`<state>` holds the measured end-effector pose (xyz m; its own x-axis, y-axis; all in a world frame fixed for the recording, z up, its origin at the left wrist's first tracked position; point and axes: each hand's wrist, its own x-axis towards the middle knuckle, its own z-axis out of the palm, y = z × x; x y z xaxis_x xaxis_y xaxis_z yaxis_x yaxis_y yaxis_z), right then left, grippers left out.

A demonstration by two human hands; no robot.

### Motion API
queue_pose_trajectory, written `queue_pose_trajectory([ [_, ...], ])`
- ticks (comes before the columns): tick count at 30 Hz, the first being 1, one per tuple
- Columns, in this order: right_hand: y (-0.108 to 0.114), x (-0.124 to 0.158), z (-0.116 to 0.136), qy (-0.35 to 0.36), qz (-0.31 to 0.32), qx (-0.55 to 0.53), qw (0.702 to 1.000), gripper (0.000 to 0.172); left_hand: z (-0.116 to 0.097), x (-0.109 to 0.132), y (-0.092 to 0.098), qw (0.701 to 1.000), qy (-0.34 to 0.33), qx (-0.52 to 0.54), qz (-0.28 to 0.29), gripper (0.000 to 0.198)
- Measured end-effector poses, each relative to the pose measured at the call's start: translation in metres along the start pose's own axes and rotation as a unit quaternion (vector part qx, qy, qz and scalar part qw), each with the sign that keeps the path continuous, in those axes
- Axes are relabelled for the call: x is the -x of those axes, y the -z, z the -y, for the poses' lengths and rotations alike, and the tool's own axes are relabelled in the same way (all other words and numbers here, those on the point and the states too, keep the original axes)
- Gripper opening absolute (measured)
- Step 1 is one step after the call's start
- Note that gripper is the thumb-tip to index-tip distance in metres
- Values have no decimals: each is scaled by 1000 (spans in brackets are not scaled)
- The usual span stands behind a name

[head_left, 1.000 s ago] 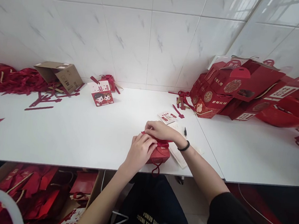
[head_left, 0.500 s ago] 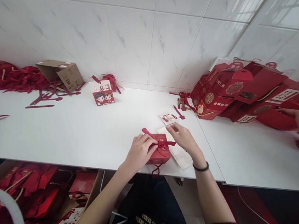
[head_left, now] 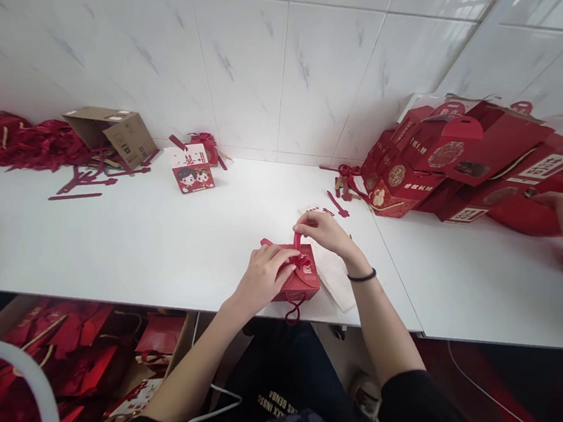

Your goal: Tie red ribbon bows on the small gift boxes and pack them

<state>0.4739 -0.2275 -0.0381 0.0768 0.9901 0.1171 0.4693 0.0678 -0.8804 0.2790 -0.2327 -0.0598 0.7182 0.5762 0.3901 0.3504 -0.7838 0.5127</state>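
Note:
A small red gift box (head_left: pixel 307 282) sits near the table's front edge, with a dark red cord loop hanging off its near side. My left hand (head_left: pixel 265 273) rests over its left side, thumb and fingers pinching the ribbon at the bow on the lid. Above the lid, my right hand (head_left: pixel 327 232) pinches the end of a red ribbon (head_left: pixel 297 241) and holds it upright. Beside the box on the right lies a pale folded paper (head_left: pixel 337 281). My right hand and forearm partly cover it and a printed card behind it.
Red gift boxes (head_left: pixel 417 165) are piled at the back right, where another person's hand (head_left: pixel 558 203) reaches in. An illustrated card box (head_left: pixel 191 173) stands at the back. Further left are a cardboard box (head_left: pixel 122 140) and red ribbons (head_left: pixel 49 149). Below the table, a carton holds red bags (head_left: pixel 75 350).
My right hand has moved left over the box and now lifts a ribbon end upright. My left hand stays at the bow. The whole view has shifted slightly.

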Motion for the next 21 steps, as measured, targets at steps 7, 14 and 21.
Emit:
queue_pose_trajectory([
  [7, -11, 22, -8, -12, -154, 97, 983, 18, 3, -3, -1, 1000, -6, 4, 10, 21],
  [14, -21, 86, 7, -40, -126, 69, 989, 31, 6, 7, -2, 974, 110, 130, -147, 29],
  [21, -33, 80, 5, -51, -129, 13, 990, 32, 14, 17, -5, 919, 276, 280, -25, 38],
])
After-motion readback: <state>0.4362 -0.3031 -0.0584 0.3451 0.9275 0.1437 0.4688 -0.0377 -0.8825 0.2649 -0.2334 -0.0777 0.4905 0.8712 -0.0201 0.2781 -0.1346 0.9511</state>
